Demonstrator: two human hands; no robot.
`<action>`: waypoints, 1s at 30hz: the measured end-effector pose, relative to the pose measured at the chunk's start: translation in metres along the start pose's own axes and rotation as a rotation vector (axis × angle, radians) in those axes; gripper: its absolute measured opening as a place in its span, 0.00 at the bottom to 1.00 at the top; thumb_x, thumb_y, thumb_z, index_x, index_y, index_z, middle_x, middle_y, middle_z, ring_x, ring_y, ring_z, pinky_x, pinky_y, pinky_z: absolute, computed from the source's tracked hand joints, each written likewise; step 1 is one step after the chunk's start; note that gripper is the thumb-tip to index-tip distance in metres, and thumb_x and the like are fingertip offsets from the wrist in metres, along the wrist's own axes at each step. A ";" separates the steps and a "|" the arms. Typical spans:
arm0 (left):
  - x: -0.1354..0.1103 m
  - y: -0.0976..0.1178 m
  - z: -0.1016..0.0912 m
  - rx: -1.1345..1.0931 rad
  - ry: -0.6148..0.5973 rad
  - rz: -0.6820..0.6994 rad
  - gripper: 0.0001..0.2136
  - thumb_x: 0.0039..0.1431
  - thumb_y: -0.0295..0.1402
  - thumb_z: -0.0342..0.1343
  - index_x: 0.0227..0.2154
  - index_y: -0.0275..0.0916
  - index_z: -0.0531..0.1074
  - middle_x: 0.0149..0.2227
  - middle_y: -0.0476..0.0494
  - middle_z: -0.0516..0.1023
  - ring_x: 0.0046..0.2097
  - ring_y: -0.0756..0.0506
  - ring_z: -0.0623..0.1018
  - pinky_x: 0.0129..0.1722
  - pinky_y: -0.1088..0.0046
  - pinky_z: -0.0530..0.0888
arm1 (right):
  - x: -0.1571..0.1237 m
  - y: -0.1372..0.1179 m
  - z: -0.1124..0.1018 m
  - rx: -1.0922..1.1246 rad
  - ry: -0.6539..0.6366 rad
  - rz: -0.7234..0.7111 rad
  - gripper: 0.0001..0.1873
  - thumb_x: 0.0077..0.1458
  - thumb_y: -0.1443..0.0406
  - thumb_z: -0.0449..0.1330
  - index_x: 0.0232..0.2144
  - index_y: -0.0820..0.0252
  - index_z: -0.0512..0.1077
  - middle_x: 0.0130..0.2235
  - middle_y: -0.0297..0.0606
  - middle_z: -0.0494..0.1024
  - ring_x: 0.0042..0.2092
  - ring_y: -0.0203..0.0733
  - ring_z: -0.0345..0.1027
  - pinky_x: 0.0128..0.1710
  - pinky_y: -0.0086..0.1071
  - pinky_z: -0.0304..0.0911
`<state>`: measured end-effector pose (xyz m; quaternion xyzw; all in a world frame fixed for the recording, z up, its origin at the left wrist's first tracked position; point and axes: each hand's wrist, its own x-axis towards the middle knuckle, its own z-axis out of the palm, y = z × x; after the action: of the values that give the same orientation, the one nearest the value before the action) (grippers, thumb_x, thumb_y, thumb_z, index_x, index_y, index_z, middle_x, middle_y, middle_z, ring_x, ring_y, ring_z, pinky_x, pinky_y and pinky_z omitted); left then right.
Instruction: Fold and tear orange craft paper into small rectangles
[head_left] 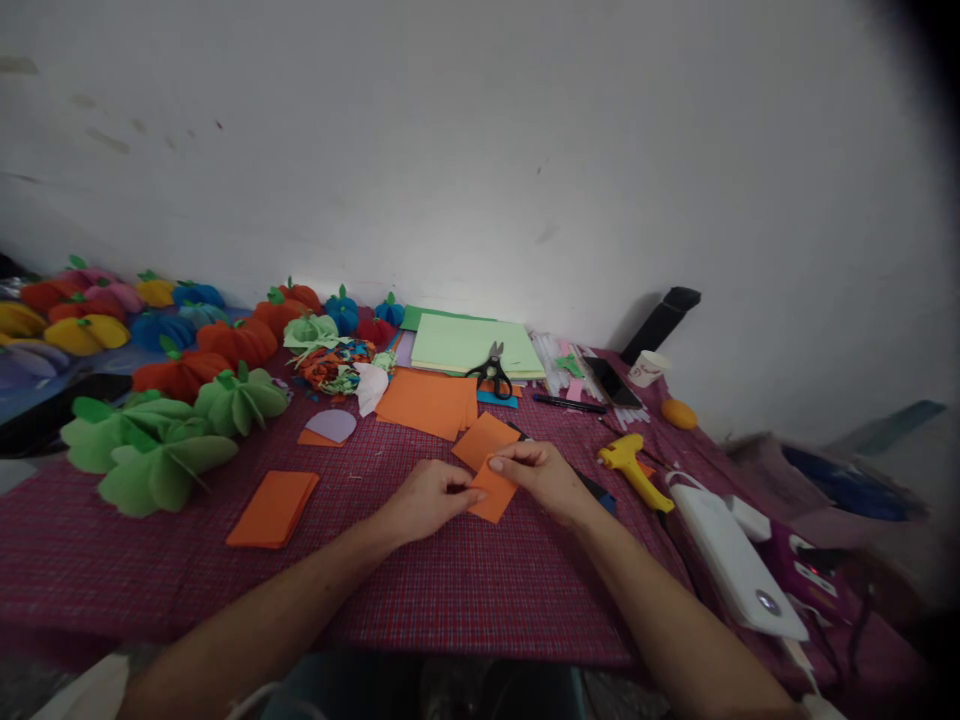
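Observation:
Both hands hold one small orange paper piece (pixel 496 494) just above the checked tablecloth. My left hand (pixel 431 498) pinches its left edge between thumb and fingers. On the upper right side, the thumb and fingers of my right hand (pixel 546 480) are closed on the same paper. Partly behind it lies another orange paper square (pixel 484 436). A larger stack of orange sheets (pixel 424 402) is further back, and a stack of smaller orange rectangles (pixel 274 510) rests to the left of my left hand.
Paper pumpkins (pixel 180 375) crowd the left side. Black scissors (pixel 493 370) lie on pale green sheets (pixel 457 345). A yellow glue gun (pixel 634 470), a phone (pixel 611 382) and a white power bank (pixel 739 560) are on the right. A purple half-circle (pixel 331 426) lies near paper scraps (pixel 337 365).

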<state>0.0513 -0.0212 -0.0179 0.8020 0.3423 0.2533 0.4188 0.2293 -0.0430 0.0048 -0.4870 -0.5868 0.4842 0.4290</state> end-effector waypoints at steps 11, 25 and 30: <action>0.000 -0.001 -0.001 -0.082 -0.059 -0.039 0.15 0.51 0.39 0.48 0.22 0.33 0.73 0.21 0.49 0.71 0.24 0.52 0.66 0.23 0.79 0.57 | 0.001 -0.001 -0.006 0.068 0.086 0.008 0.11 0.42 0.60 0.60 0.25 0.64 0.73 0.26 0.35 0.74 0.27 0.33 0.63 0.29 0.28 0.58; 0.000 0.001 0.001 -0.029 0.034 -0.019 0.18 0.48 0.41 0.50 0.12 0.35 0.57 0.17 0.56 0.48 0.21 0.55 0.52 0.20 0.78 0.48 | 0.001 0.005 0.006 -0.130 0.043 -0.074 0.11 0.44 0.58 0.59 0.23 0.62 0.73 0.25 0.35 0.74 0.28 0.35 0.64 0.30 0.29 0.58; 0.004 -0.006 0.000 -0.142 0.074 -0.069 0.18 0.50 0.43 0.47 0.13 0.35 0.57 0.18 0.55 0.47 0.21 0.55 0.50 0.20 0.78 0.48 | 0.000 0.004 0.008 -0.095 0.018 -0.055 0.13 0.42 0.57 0.59 0.28 0.62 0.73 0.27 0.34 0.73 0.29 0.36 0.64 0.30 0.29 0.58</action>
<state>0.0516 -0.0157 -0.0221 0.7481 0.3663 0.2918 0.4701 0.2220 -0.0442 0.0000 -0.4950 -0.6185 0.4392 0.4238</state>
